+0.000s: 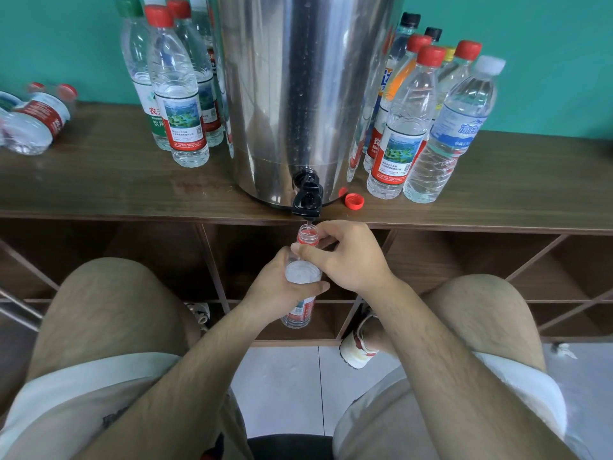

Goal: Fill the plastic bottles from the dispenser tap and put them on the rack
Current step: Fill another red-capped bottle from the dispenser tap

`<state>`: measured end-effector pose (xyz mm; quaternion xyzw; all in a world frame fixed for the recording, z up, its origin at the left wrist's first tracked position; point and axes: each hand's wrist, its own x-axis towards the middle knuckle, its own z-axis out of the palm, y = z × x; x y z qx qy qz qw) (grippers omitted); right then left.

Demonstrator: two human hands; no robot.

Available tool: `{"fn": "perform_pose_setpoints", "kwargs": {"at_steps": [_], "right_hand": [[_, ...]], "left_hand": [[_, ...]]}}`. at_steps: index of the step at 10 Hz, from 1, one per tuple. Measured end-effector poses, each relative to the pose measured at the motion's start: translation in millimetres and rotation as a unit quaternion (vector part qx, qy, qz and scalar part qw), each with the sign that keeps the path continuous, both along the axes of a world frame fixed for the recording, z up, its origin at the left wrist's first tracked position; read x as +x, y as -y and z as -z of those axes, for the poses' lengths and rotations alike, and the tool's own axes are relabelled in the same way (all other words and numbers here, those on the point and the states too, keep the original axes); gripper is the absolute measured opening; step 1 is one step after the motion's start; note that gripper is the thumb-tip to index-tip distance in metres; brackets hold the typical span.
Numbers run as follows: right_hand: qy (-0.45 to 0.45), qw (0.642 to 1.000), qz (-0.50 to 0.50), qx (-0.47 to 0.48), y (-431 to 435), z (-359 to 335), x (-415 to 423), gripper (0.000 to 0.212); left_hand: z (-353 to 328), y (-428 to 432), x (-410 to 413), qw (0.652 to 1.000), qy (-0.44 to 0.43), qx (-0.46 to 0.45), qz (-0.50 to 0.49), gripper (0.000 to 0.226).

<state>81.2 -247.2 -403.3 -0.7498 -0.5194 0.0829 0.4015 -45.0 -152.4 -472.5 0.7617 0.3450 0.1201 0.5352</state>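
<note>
An uncapped clear plastic bottle point(302, 277) with a red-and-white label stands upright with its open mouth just under the black tap point(307, 197) of the steel dispenser point(298, 94). A thin stream of water runs from the tap into it. My left hand point(282, 287) grips the bottle's body. My right hand point(348, 257) holds its neck and shoulder just below the mouth. The bottle's red cap point(354, 200) lies on the wooden shelf top point(99, 187) to the right of the tap.
Several capped bottles stand left point(177, 94) and right point(408, 127) of the dispenser. Two bottles point(33, 117) lie on their sides at the far left. Below the shelf top is a wooden rack with diagonal compartments point(497, 260). My knees flank the bottle.
</note>
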Motion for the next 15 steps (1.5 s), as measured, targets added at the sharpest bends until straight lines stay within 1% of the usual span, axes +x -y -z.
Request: {"fn": "perform_pose_setpoints", "kwargs": {"at_steps": [6, 9, 15], "right_hand": [[-0.004, 1.0, 0.001, -0.002, 0.3, 0.2, 0.0, 0.028], [-0.005, 1.0, -0.002, -0.001, -0.4, 1.0, 0.2, 0.03], [0.0, 1.0, -0.001, -0.001, -0.2, 2.0, 0.3, 0.029]], "left_hand": [[-2.2, 0.7, -1.3, 1.0, 0.01, -0.006, 0.006, 0.08], [0.5, -0.5, 1.3, 1.0, -0.002, 0.009, 0.004, 0.08], [-4.0, 1.8, 0.0, 1.0, 0.001, -0.002, 0.002, 0.078]]}}
